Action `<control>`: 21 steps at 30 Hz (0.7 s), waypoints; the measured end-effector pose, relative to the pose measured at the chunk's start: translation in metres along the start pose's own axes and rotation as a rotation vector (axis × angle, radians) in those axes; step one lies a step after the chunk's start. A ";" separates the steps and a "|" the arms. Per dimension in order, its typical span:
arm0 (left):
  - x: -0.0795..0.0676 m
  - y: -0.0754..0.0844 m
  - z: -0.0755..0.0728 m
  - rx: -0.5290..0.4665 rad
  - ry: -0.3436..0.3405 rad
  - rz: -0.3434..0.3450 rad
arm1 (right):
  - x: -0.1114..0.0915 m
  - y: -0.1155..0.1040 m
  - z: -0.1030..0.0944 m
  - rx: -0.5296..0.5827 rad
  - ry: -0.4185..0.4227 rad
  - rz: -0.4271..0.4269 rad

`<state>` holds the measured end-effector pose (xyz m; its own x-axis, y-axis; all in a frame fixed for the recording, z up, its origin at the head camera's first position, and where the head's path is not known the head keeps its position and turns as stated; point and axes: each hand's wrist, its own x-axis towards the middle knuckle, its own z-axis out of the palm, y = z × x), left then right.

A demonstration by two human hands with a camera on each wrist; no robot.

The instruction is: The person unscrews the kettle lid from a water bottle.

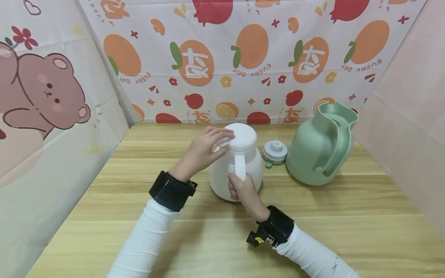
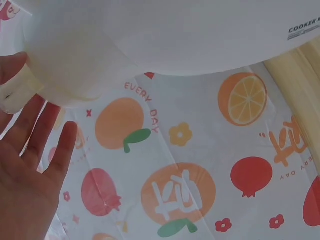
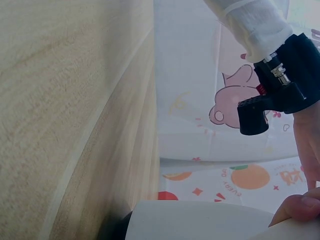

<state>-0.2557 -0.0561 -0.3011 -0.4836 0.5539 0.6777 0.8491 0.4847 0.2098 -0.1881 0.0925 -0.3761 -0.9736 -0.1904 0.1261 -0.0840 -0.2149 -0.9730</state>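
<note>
A white vacuum jug (image 1: 219, 175) stands on the table with its handle (image 1: 240, 164) towards me. Its rounded white lid (image 1: 245, 136) sits on top. My left hand (image 1: 202, 148) holds the left side of the lid, thumb and fingers on either side of a small projecting part (image 2: 20, 92). With my right hand (image 1: 245, 192) I grip the lower part of the handle; the thumb (image 3: 302, 207) shows in the right wrist view. The underside of my right-hand grip is hidden.
To the right, a green jug (image 1: 309, 150) stands with an open top and its handle towards the near right. Between the jugs lies a grey-green stopper (image 1: 275, 150). Printed cloth (image 1: 222, 92) hangs behind the wooden table (image 1: 215, 247), with more cloth at both sides.
</note>
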 end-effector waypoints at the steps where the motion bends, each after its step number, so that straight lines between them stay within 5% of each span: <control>1: 0.000 0.001 0.001 0.004 0.011 0.003 | 0.000 0.000 0.000 0.002 -0.002 -0.001; 11: 0.001 0.007 0.016 0.070 0.150 0.047 | 0.001 0.000 0.001 0.007 0.008 0.001; 16: 0.003 0.009 0.019 0.097 0.155 0.050 | 0.000 -0.001 0.001 0.010 0.006 0.001; 21: -0.001 0.006 0.014 0.006 0.135 0.077 | -0.001 -0.001 0.001 -0.008 0.006 0.004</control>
<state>-0.2537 -0.0443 -0.3102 -0.3837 0.4940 0.7802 0.8811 0.4487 0.1493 -0.1873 0.0918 -0.3749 -0.9752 -0.1854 0.1211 -0.0818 -0.2067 -0.9750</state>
